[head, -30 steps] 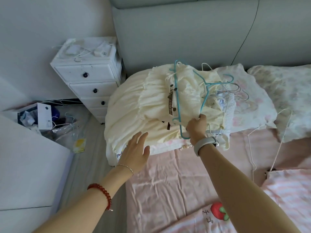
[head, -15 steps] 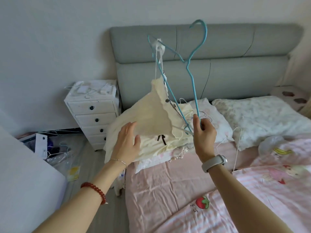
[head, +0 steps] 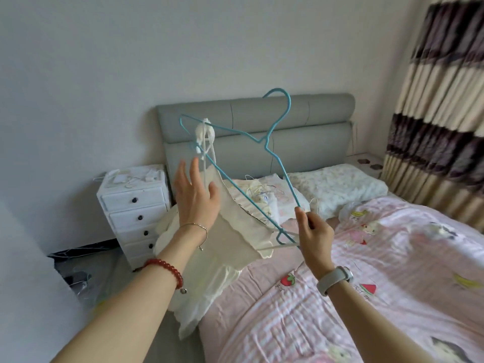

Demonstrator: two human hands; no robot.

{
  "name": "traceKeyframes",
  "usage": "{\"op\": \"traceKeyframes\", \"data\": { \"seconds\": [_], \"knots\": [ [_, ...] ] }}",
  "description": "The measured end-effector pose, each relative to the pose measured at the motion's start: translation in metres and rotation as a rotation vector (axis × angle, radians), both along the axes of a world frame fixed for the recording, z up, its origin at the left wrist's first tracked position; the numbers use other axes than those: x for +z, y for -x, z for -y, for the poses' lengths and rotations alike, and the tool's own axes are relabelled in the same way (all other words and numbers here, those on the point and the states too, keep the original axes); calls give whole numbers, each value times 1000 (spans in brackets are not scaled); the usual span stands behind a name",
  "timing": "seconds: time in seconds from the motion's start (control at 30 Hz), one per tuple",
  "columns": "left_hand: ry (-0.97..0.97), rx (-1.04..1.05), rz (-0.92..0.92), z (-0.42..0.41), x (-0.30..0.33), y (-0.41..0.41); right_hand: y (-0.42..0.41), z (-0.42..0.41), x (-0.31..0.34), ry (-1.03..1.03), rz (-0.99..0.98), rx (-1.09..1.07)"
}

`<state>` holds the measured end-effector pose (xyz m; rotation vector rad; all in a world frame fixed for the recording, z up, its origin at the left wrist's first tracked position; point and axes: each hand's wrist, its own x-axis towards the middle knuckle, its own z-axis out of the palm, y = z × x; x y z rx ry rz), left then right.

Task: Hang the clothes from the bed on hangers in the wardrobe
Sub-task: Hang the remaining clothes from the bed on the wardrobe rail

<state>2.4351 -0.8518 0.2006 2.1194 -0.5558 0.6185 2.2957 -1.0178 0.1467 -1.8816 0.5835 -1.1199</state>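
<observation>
Your hands work above the left edge of the bed point(head: 327, 305), with bare wall behind and open air around the hanger point(head: 280, 163). The drawer unit point(head: 136, 210) stands close at the left, beside the headboard point(head: 309, 121); the curtain point(head: 440, 100) hangs well clear at the right.

The floor beside the drawer unit holds dark clutter too blurred to identify. More garments and what may be further wire hangers lie on the pillow point(head: 337, 184), hard to separate.

Your right hand point(head: 314, 231) pinches the blue hanger at its lower corner, hook uppermost and tilted. The cream garment point(head: 235, 231) hangs from the hanger's far arm by a knotted strap, its lower part trailing over the bed edge. Your left hand point(head: 195, 195) is spread, fingers straight, in front of the garment, gripping nothing.
</observation>
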Motion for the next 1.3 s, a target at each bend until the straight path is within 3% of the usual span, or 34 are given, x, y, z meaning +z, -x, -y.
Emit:
{"op": "traceKeyframes", "data": {
  "seconds": [0.2,0.33,0.43,0.63,0.87,1.1,1.3],
  "knots": [
    [-137,65,96,-9,50,44,85,2,32,125,64,-66],
    [-93,85,240,-14,88,73,125,8,55,254,70,-78],
    [-117,142,358,-22,96,92,148,15,64,313,66,-61],
    [-272,124,416,-43,95,142,184,44,63,402,-16,-106],
    [-416,43,85,-75,53,248,199,56,19,420,-119,-85],
    [-401,212,-335,-163,1,326,206,4,-28,527,-261,351],
    [-357,486,-417,-282,-39,386,204,-107,-55,687,-265,624]
  ]
}}
